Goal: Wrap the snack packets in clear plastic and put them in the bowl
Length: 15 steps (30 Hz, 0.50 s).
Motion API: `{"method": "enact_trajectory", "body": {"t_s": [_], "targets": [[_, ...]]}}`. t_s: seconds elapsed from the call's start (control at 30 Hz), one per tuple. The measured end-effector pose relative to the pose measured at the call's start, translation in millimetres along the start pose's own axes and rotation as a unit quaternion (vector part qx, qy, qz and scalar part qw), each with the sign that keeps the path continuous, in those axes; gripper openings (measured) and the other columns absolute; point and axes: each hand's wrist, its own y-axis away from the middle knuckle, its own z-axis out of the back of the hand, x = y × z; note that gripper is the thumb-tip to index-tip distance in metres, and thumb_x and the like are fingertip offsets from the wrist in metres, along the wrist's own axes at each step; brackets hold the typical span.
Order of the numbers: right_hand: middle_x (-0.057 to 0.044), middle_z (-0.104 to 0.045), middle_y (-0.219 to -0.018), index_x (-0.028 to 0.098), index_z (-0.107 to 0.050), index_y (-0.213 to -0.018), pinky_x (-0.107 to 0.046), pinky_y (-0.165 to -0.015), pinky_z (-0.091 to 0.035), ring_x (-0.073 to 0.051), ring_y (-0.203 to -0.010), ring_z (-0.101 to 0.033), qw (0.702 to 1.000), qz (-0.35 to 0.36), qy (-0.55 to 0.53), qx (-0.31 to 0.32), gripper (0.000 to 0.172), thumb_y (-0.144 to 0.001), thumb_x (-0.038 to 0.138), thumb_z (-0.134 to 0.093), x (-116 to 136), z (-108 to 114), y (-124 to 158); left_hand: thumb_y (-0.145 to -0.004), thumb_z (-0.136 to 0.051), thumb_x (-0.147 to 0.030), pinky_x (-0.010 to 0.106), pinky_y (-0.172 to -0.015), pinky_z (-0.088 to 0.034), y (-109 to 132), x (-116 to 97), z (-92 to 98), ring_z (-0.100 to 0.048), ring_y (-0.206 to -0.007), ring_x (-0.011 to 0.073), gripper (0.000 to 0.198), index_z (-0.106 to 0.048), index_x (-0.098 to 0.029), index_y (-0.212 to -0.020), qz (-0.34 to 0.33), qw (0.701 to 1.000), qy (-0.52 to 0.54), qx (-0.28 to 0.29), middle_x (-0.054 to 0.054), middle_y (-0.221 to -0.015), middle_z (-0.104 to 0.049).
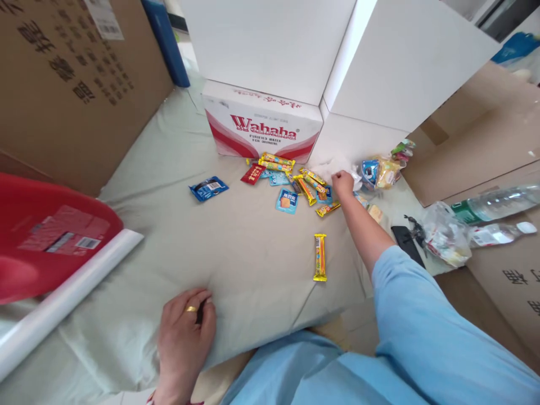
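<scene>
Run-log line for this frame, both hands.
left hand: on cloth, hold unclear | right hand: curled by white plastic, hold unclear | lone snack bar: apart from packets

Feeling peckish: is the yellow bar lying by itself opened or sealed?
Seemingly sealed: the yellow bar shows both crimped ends, no visible tear.

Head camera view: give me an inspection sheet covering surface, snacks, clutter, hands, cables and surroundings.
Surface: pale cloth, creased.
Snacks: packets cluster before the Wahaha box; a yellow stick and a dark-blue packet lie apart.
Clutter: red item and white tube at left; plastic bottles and crumpled clear bag at right.
Hands: left hand rests on the cloth; right hand curls near snacks, hold hidden.
Cables: uncertain; tangled dark item at right.
Surroundings: white boxes behind, brown cartons both sides.
</scene>
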Motion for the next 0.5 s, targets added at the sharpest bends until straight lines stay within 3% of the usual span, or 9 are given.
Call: {"method": "enact_trajectory", "body": {"t_s": [0.1,0.17,0.27,0.33,0.4,0.5], "targets": [[-0.007,-0.069,-0.082,0.017,-0.061,-0.083,-0.028,-0.071,-0.05,-0.017,-0.077,-0.062,0.998,-0.019,-0.06,-0.016,0.019,-0.09,0.029,-0.048,-6,22,23,-0.096,-0.054,-0.033,0.046,-0.094,-0.053,1,1,2.3,-0.067,-0.1,0.0306,0.019,-0.07,-0.023,-0.095,0.008,1.0,0.019,-0.003,0.011,-0.101,-0.074],[-0.002,-0.066,-0.08,0.019,-0.059,-0.083,-0.025,-0.062,-0.047,-0.013,-0.066,-0.056,0.987,-0.025,-0.161,-0.014,0.02,-0.09,0.037,-0.052,-13,40,53,-0.096,-0.056,-0.034,0.044,-0.093,-0.054,0,-1,5.5,-0.067,-0.1,0.029,0.018,-0.071,-0.023,-0.096,0.024,0.999,0.036,-0.003,0.01,-0.099,-0.074],[0.002,-0.06,-0.076,0.022,-0.058,-0.081,-0.023,-0.054,-0.04,-0.01,-0.059,-0.048,0.925,-0.016,-0.376,0.042,0.031,-0.079,0.05,-0.071,-24,63,119,-0.095,-0.057,-0.036,0.04,-0.09,-0.054,0,-11,8.9,-0.068,-0.096,0.0259,0.019,-0.071,-0.023,-0.096,0.082,0.994,0.071,-0.008,0.008,-0.098,-0.074],[0.003,-0.057,-0.071,0.023,-0.061,-0.083,-0.024,-0.053,-0.038,-0.011,-0.057,-0.046,0.895,-0.012,-0.433,0.102,0.032,-0.078,0.051,-0.077,-29,71,171,-0.094,-0.059,-0.042,0.037,-0.084,-0.054,-1,-27,8.2,-0.069,-0.09,0.0234,0.023,-0.072,-0.022,-0.096,0.149,0.982,0.119,0.008,0.006,-0.095,-0.074],[0.004,-0.053,-0.067,0.024,-0.065,-0.086,-0.026,-0.055,-0.039,-0.013,-0.057,-0.046,0.893,0.0,-0.429,0.138,0.027,-0.086,0.05,-0.073,-33,74,220,-0.092,-0.062,-0.049,0.033,-0.075,-0.053,-2,-52,4.5,-0.068,-0.079,0.0205,0.028,-0.072,-0.023,-0.097,0.217,0.951,0.212,0.057,0.004,-0.086,-0.073],[0.001,-0.055,-0.07,0.025,-0.068,-0.089,-0.03,-0.061,-0.042,-0.016,-0.063,-0.05,0.921,0.071,-0.348,0.16,0.021,-0.098,0.043,-0.063,-34,75,275,-0.09,-0.068,-0.056,0.029,-0.065,-0.05,-9,-98,-6.0,-0.062,-0.065,0.017,0.034,-0.072,-0.023,-0.097,0.264,0.856,0.413,0.163,0.001,-0.069,-0.067]]}}
